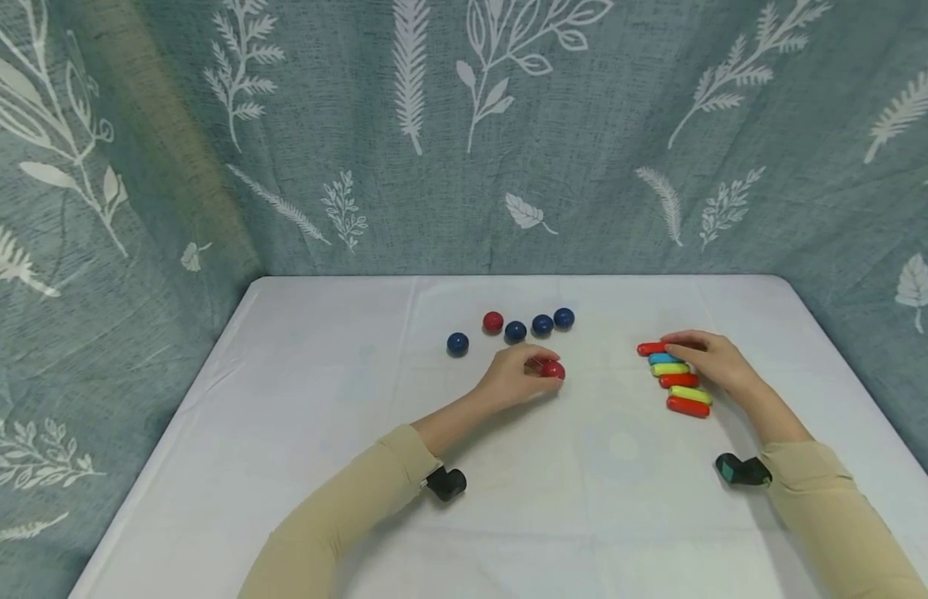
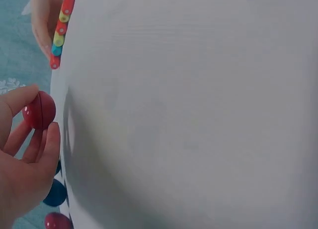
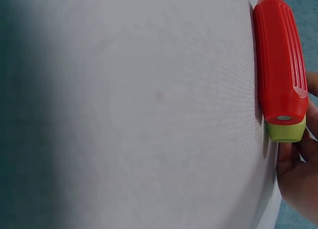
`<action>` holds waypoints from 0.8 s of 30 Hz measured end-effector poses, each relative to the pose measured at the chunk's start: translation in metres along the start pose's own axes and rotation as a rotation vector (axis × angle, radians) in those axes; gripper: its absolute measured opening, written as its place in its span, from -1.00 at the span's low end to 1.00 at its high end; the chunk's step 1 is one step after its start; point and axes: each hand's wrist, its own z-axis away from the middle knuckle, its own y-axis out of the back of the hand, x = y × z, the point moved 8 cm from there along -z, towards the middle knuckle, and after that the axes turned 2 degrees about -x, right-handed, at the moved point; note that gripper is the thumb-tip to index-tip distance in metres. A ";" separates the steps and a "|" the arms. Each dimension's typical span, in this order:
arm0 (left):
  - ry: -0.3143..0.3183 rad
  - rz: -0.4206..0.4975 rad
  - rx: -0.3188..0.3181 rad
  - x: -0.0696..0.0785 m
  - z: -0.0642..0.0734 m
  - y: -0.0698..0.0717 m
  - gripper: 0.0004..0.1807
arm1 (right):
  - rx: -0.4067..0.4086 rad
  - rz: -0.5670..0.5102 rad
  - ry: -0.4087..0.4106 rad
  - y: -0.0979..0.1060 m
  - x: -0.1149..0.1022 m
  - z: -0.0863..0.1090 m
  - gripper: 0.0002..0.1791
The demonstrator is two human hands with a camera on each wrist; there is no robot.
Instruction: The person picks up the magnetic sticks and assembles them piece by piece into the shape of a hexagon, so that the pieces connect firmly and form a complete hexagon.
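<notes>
Head view: beyond two black devices [image 1: 449,486], the left hand [image 1: 512,380] pinches a red ball [image 1: 554,371]; five sticks [image 1: 678,380] lie before the red stick [image 1: 649,349] the right hand [image 1: 713,359] touches, whether gripped unclear. Four blue balls [image 1: 542,325] and another red ball [image 1: 493,323] dot the desk [image 1: 337,374] beyond.

I count four blue balls [image 1: 457,344], two red balls [image 1: 493,323], three red sticks [image 1: 688,407], two yellow sticks [image 1: 690,395], one blue stick [image 1: 661,358].

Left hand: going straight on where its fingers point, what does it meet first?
Likely the row of coloured sticks by the right hand, with the red ball in the left hand touching first. Its height is unclear, so it might pass over.
</notes>
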 end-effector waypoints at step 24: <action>0.103 0.027 -0.099 -0.024 0.098 0.038 -0.62 | -0.013 0.009 -0.031 -0.001 0.003 -0.001 -0.26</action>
